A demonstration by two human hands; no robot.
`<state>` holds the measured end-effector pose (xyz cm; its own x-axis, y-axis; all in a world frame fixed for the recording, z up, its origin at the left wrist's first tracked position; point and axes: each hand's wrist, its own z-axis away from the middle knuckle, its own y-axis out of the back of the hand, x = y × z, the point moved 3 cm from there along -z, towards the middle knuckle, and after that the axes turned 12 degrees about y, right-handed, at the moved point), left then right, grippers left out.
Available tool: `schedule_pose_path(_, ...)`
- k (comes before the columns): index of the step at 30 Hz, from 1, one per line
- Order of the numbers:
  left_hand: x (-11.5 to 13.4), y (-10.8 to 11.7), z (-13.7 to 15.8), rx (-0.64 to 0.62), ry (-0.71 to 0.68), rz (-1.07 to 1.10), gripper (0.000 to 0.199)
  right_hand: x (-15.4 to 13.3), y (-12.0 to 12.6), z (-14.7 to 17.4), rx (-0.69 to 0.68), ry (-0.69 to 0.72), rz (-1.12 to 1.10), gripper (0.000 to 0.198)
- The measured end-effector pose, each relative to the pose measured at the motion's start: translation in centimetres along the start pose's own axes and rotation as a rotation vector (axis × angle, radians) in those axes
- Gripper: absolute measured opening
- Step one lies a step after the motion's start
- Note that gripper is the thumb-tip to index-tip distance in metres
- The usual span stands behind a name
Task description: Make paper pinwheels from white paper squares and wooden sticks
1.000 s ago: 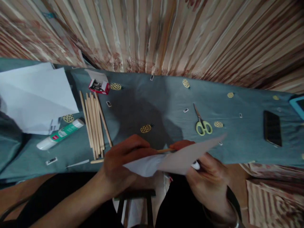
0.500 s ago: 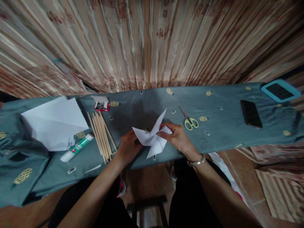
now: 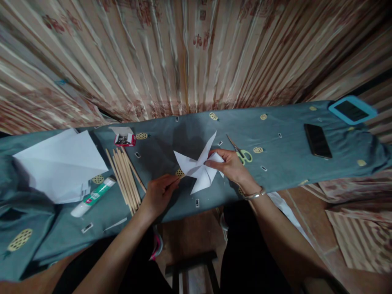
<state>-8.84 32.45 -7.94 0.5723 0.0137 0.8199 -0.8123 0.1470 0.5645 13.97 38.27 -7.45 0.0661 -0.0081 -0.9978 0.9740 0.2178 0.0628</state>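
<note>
A white paper pinwheel (image 3: 199, 166) is held above the table, its blades spread. My right hand (image 3: 228, 165) pinches it at the right side, thumb on the front near the middle and fingers behind. My left hand (image 3: 161, 192) is closed, just left of the pinwheel and apart from its paper blades. What its fingers hold, if anything, I cannot make out. Green-handled scissors (image 3: 243, 155) lie just beyond my right hand. Several wooden sticks (image 3: 126, 177) lie side by side to the left of my left hand.
On the left lie white paper sheets (image 3: 58, 163), a glue stick (image 3: 93, 197) and a paper strip (image 3: 115, 224). An open red box (image 3: 125, 140) of small metal pieces sits behind the sticks. A phone (image 3: 317, 141) and a blue-framed tablet (image 3: 352, 110) lie right on the cloth-covered table (image 3: 284, 159).
My left hand has drawn back left and down from the pinwheel's blades. My right hand still holds the pinwheel, now showing more of its front. The whole view has shifted slightly.
</note>
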Motion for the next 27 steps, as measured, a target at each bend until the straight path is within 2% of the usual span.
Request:
schedule_pose_path(8, -0.4, -0.4, -0.3, -0.016, 0.089, 0.055, 0.025, -0.9, 0.6, -0.1, -0.059, 0.078, 0.02, 0.028)
schedule_pose_path(18, -0.7, -0.5, -0.8, -0.046, 0.165, 0.184, 0.027, -1.2, 0.8, 0.2, -0.039, 0.067, -0.082, 0.032)
schedule_pose_path(22, -0.6, -0.2, -1.0, -0.016, 0.228, 0.351, 0.024, -1.0, 1.3, -0.1, 0.039, 0.097, -0.137, 0.034)
schedule_pose_path(27, -0.2, -0.3, -1.3, -0.047, 0.35, 0.744, 0.022, -0.6, 1.9, -0.3, 0.148, 0.127, -0.129, 0.04)
